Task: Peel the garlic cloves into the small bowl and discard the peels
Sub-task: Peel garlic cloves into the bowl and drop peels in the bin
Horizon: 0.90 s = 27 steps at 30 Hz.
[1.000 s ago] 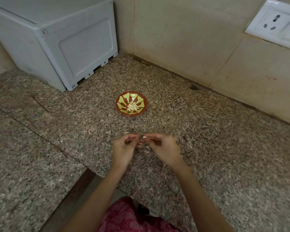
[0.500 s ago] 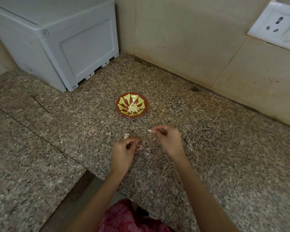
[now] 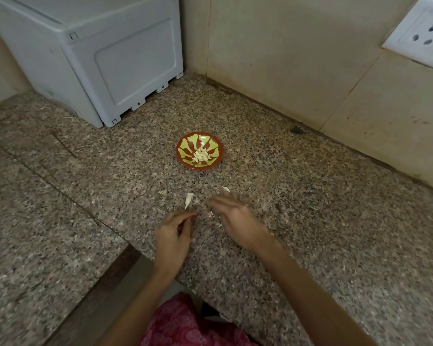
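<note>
While your left grip [image 3: 174, 236] is pressed together beside a clove [image 3: 189, 200] on the tabletop [image 3: 323, 233], your right grip [image 3: 235, 218] is spread.

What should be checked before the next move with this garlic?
1. Small bowl upright and near the hands: ok.
2. Peeled cloves lying inside it: ok.
3. Left hand pinching the white piece by its fingertips: cannot tell.
4. Right hand empty: cannot tell, blurred.
5. Loose white bits cleared off the counter: not ok.
</note>
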Motion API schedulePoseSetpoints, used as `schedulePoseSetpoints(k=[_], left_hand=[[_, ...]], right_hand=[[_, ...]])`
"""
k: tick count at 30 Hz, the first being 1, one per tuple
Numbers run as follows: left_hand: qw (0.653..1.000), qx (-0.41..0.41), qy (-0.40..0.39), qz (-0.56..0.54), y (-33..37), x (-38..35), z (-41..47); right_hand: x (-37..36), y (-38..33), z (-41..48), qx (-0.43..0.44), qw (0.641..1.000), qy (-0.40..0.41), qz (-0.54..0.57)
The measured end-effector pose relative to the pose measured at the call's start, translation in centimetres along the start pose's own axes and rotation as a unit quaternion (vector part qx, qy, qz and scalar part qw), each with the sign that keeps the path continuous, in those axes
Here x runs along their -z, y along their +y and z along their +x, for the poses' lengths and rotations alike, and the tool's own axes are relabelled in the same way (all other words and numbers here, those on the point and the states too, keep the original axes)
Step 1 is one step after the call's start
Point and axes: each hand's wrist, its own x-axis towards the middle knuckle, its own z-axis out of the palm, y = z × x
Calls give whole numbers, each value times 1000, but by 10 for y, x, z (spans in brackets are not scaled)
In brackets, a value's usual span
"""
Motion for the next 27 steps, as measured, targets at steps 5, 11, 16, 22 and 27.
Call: schedulePoseSetpoints(k=[5,11,16,22,27], left_hand=[[1000,12,1,-5,1,0,-7],[1000,11,16,-2,0,-4,-14],[999,34,4,-36,6,-1,-20],[990,80,16,-114,18,8,-32],[946,190,104,-242,20,10,-44]], right_hand=[[-22,5,-22,70,992,-15,-103],[-16,3,-50,53,995,18,-81],[-14,2,-52,70,995,11,-69],[-5,-8,-44,-59,998,26,0],[15,-19,-29,-333,854,78,392]])
